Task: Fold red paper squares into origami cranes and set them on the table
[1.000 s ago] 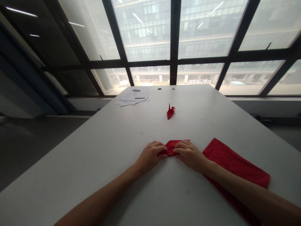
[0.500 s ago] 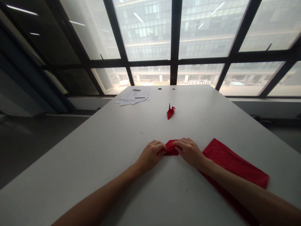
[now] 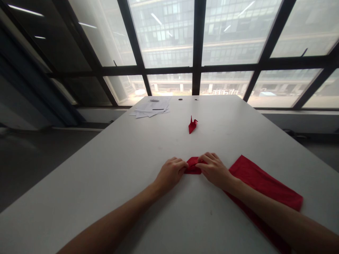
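A small piece of folded red paper (image 3: pixel 192 168) lies on the white table (image 3: pixel 111 169) between my hands. My left hand (image 3: pixel 171 173) has its fingers closed on the paper's left end. On the right end, my right hand (image 3: pixel 214 168) pinches the paper, its fingertips hiding part of the folds. Beneath and beside my right forearm spreads a larger red sheet (image 3: pixel 265 181), creased across its surface. Farther up the table stands a red origami crane (image 3: pixel 193 125), apart from both hands.
Several loose white papers (image 3: pixel 150 108) lie at the far left of the table, with a dark thin strip on them. Two small dark spots, one a round disc (image 3: pixel 180 99), sit near the far edge. Large framed windows (image 3: pixel 196 70) rise behind.
My right hand's fingers have shifted slightly up and closer together on the folded paper. My left hand has barely moved, still on the left end.
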A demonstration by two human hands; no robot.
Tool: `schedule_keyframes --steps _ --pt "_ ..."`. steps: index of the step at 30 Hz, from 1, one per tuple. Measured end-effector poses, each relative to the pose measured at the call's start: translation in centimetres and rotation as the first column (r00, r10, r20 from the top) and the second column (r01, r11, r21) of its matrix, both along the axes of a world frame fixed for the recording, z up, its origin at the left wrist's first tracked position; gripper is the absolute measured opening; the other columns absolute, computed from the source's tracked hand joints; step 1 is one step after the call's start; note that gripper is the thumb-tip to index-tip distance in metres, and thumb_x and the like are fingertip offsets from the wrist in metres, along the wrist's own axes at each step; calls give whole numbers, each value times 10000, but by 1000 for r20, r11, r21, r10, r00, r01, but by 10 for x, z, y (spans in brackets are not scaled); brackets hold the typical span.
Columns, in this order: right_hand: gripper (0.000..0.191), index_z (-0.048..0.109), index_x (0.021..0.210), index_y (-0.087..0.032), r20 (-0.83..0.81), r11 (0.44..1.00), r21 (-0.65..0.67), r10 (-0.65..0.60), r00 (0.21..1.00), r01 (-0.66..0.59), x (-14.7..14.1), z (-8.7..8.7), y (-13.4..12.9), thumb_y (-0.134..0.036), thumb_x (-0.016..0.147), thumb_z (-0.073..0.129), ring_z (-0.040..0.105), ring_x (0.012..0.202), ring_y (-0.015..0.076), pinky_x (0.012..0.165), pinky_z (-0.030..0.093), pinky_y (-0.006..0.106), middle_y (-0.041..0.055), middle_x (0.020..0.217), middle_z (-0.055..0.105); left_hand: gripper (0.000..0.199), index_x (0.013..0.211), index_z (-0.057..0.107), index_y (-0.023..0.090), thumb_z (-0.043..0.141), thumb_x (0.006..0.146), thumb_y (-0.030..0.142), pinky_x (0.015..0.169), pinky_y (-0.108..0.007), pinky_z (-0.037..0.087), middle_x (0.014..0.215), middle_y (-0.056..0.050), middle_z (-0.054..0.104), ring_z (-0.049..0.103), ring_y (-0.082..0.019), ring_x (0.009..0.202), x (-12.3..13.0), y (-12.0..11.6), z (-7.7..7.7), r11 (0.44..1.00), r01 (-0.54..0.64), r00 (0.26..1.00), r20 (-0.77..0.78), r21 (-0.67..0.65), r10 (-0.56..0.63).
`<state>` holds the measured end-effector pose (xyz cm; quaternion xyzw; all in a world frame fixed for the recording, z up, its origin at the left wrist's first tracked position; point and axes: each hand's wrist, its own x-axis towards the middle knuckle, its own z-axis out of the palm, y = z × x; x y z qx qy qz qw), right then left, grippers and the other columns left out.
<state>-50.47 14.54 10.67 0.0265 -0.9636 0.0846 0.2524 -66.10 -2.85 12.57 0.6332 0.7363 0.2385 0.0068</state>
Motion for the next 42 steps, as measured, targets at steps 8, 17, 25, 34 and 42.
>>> schedule_keyframes --steps 8,17,25,34,42 --pt "277 692 1022 -195 133 1000 30 -2 991 -2 6 11 -8 -67 789 614 509 1012 252 950 392 412 85 1059 637 659 1538 279 194 385 995 552 1199 -584 60 1590 -99 322 200 -291 1496 28 -10 -7 982 94 962 -239 -163 -132" --pt "191 676 1005 -185 -84 969 -133 -222 971 210 8 2 2 -115 925 518 561 894 231 847 447 384 70 914 660 761 1575 144 189 249 979 651 1203 -556 83 1618 -118 226 164 -282 1508 23 -11 -8 949 113 962 -205 -293 -178" --pt "152 711 1013 -232 -40 994 -99 -44 998 40 8 2 -3 -214 941 578 617 1010 229 903 482 406 54 1073 713 711 1567 184 229 318 985 615 1206 -567 113 1607 -98 278 200 -275 1501 23 -10 -13 965 119 971 -177 -235 -163" --pt "421 590 1333 -113 171 998 11 60 983 -63 17 3 -19 -340 987 518 477 1355 299 1138 379 510 131 1400 577 422 1433 483 250 427 1017 295 1154 -456 322 1447 -71 537 479 -235 1346 -22 -17 5 993 14 999 -44 -120 -20" --pt "407 593 1342 -153 155 997 -27 71 985 -67 16 4 -15 -330 982 526 492 1345 292 1123 401 523 118 1374 602 241 1102 735 305 529 980 278 833 -273 486 982 -20 707 636 -168 911 -33 -18 23 990 87 996 -11 -110 -89"
